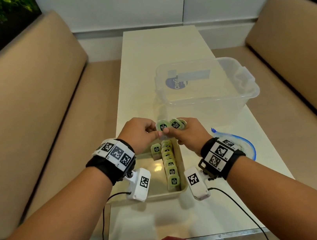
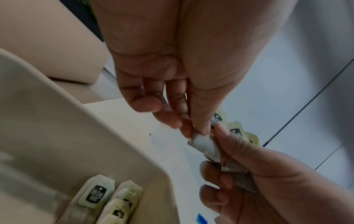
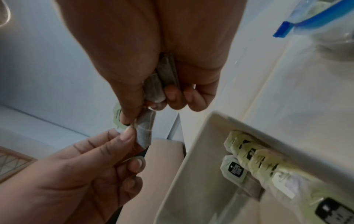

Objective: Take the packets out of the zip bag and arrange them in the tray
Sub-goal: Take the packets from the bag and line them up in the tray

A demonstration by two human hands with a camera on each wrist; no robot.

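Head view: both hands meet just above the far end of the tray [image 1: 166, 195], which serves as the landmark below.
Left hand [image 1: 138, 134]: thumb and forefinger pinch the lower corner of one packet [image 1: 162, 126]; other fingers curled loosely, seen from the left wrist view [image 2: 153, 97].
Right hand [image 1: 191, 133]: clenched around a small bunch of packets [image 1: 177, 125], thumb pressed on the packet shared with the left hand; right wrist view shows the bunch [image 3: 159, 84] gripped between palm and fingers.
Held packets: green tags face the head camera, above the tray's far edge, not touching the tray.
Row of packets [image 1: 170, 165]: stands overlapped along the tray's right wall, near end to far end.
Single packet [image 1: 156, 151]: lies in the tray just left of the row's far end.
Zip bag [image 1: 245, 143]: on the surface right of the tray, blue seal visible, partly hidden by the right wrist; contents cannot be made out.
Clear bin [image 1: 206, 86]: on the surface beyond the tray, to its far right.
Surface [image 1: 164, 57]: pale, carrying tray, zip bag and clear bin.
Benches [image 1: 30, 118]: tan, on both sides of the surface.
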